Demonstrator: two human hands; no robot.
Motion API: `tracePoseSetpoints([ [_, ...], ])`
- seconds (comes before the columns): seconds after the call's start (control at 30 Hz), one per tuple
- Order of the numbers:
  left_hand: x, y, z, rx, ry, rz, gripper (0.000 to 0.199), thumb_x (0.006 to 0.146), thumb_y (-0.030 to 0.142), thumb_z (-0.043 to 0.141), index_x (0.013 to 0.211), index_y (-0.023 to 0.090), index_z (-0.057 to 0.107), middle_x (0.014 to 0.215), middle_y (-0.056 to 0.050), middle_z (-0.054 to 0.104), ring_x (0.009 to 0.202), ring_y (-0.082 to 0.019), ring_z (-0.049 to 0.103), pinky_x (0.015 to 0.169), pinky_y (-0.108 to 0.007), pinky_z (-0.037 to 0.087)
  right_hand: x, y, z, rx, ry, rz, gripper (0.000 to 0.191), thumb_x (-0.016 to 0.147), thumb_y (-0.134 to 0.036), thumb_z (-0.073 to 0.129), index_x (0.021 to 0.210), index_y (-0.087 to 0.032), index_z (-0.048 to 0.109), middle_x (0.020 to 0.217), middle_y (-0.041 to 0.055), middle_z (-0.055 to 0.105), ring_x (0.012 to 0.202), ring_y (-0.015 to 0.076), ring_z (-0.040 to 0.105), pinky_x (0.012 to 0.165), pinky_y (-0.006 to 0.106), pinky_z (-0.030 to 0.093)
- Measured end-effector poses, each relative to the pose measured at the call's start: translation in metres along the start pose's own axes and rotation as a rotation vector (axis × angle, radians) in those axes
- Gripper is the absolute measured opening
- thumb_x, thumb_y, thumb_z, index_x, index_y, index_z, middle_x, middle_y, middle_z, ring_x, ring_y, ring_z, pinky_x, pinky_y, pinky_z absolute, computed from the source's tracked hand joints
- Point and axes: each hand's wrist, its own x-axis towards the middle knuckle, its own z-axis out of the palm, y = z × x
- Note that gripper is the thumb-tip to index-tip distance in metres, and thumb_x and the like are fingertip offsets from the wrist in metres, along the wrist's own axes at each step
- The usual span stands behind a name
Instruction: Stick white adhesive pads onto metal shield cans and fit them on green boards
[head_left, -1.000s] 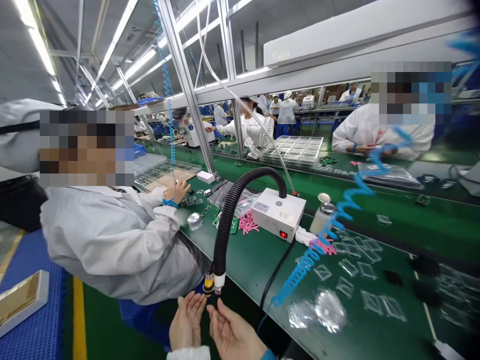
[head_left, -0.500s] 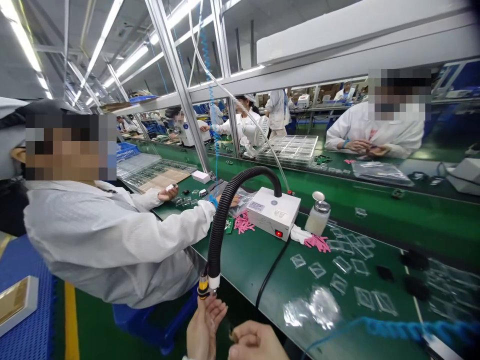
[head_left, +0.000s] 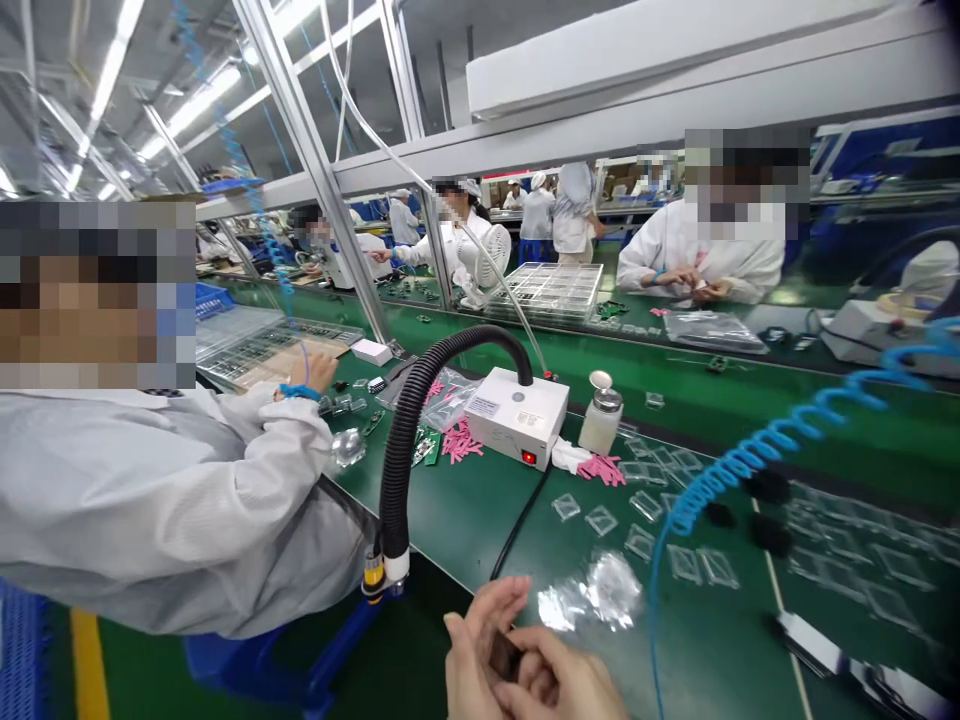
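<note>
Bottom centre of my view: left hand point(head_left: 480, 635) and right hand point(head_left: 562, 682), both grips closed around a small dark rectangular piece point(head_left: 505, 658). It's in hand, up off the green bench point(head_left: 480, 520), right of the black corrugated hose point(head_left: 409, 430) and below some clear plastic trays point(head_left: 600, 520).

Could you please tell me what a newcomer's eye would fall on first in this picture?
Probably the black ribbed hose arching from the white box on the long green bench. To the right, a blue coiled tube stands out. At the bottom, the person's left hand and right hand close around a small dark piece.
</note>
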Motion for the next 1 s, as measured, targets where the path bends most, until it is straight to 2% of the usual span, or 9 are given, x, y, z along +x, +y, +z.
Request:
tracePoseSetpoints([
  [0.13,-0.007,-0.011,0.002,-0.021,-0.008,-0.019,0.061,0.065,0.071,0.056,0.078,0.014,0.074,0.101,-0.013,0.066,0.102,-0.029,0.057,0.087,-0.032,0.045,-0.006,-0.008,-0.009,0.017,0.009,0.077,0.029,0.071,-0.019,0.059,0.099,-0.019,0.065,0.072,-0.0028,0.062,0.063,0.0024,0.056,0.057,0.004,0.033],
  [0.23,-0.01,-0.015,0.003,-0.058,0.014,-0.073,0.061,0.064,0.072,0.056,0.083,0.017,0.073,0.107,-0.012,0.065,0.112,-0.029,0.051,0.082,-0.028,0.046,-0.009,-0.01,-0.013,-0.017,0.011,0.094,0.028,0.072,-0.02,0.058,0.1,-0.022,0.064,0.073,-0.0034,0.062,0.064,0.0031,0.056,0.057,0.006,0.032],
  [0.33,-0.009,-0.013,0.007,-0.133,-0.036,-0.145,0.052,0.072,0.064,0.055,0.094,0.02,0.072,0.113,-0.01,0.064,0.12,-0.026,0.047,0.081,-0.025,0.046,-0.008,-0.007,-0.018,-0.072,0.015,0.093,0.028,0.074,-0.02,0.055,0.101,-0.023,0.062,0.074,-0.0036,0.062,0.066,0.0044,0.057,0.056,0.008,0.03],
  [0.43,-0.007,-0.008,0.011,-0.262,-0.124,-0.332,0.05,0.086,0.054,0.04,0.1,0.017,0.071,0.11,-0.013,0.066,0.113,-0.026,0.054,0.086,-0.031,0.047,-0.007,-0.001,-0.027,-0.158,0.02,0.065,0.025,0.074,-0.019,0.053,0.097,-0.023,0.062,0.075,-0.0031,0.062,0.066,0.0052,0.056,0.055,0.009,0.028],
  [0.5,-0.006,-0.006,0.015,-0.31,-0.142,-0.488,0.054,0.091,0.046,0.032,0.095,0.011,0.072,0.103,-0.016,0.068,0.105,-0.028,0.059,0.086,-0.036,0.048,-0.008,0.0,-0.034,-0.241,0.03,0.045,0.023,0.073,-0.017,0.054,0.093,-0.023,0.063,0.075,-0.0032,0.062,0.066,0.0061,0.056,0.055,0.011,0.026],
  [0.63,-0.009,-0.005,0.024,-0.321,-0.059,-0.608,0.038,0.092,0.025,0.041,0.079,0.009,0.073,0.088,-0.012,0.072,0.091,-0.023,0.066,0.084,-0.031,0.05,-0.014,-0.004,-0.043,-0.386,0.03,0.044,0.021,0.074,-0.022,0.055,0.093,-0.027,0.063,0.08,-0.0031,0.063,0.069,0.0094,0.058,0.053,0.013,0.022],
  [0.7,-0.01,-0.005,0.028,-0.353,-0.006,-0.637,0.034,0.091,0.022,0.044,0.076,0.009,0.072,0.085,-0.011,0.072,0.089,-0.022,0.067,0.083,-0.03,0.051,-0.017,-0.006,-0.045,-0.41,0.027,0.052,0.026,0.076,-0.024,0.054,0.1,-0.03,0.062,0.086,-0.0027,0.063,0.072,0.0106,0.059,0.054,0.013,0.024],
  [0.87,-0.01,-0.001,0.035,-0.439,0.122,-0.746,0.02,0.087,0.021,0.053,0.094,0.007,0.065,0.096,-0.015,0.07,0.093,-0.024,0.066,0.079,-0.032,0.054,-0.02,0.003,-0.046,-0.386,0.056,0.021,0.047,0.074,-0.025,0.056,0.12,-0.036,0.053,0.106,-0.0033,0.061,0.09,0.0126,0.062,0.062,0.011,0.036],
  [1.0,-0.007,0.001,0.038,-0.503,0.121,-0.757,0.021,0.09,0.019,0.047,0.1,0.006,0.06,0.101,-0.017,0.067,0.093,-0.025,0.066,0.081,-0.036,0.054,-0.019,0.019,-0.042,-0.385,0.126,-0.015,0.039,0.078,-0.034,0.056,0.117,-0.034,0.055,0.108,-0.0042,0.06,0.093,0.0127,0.062,0.064,0.011,0.042],
])
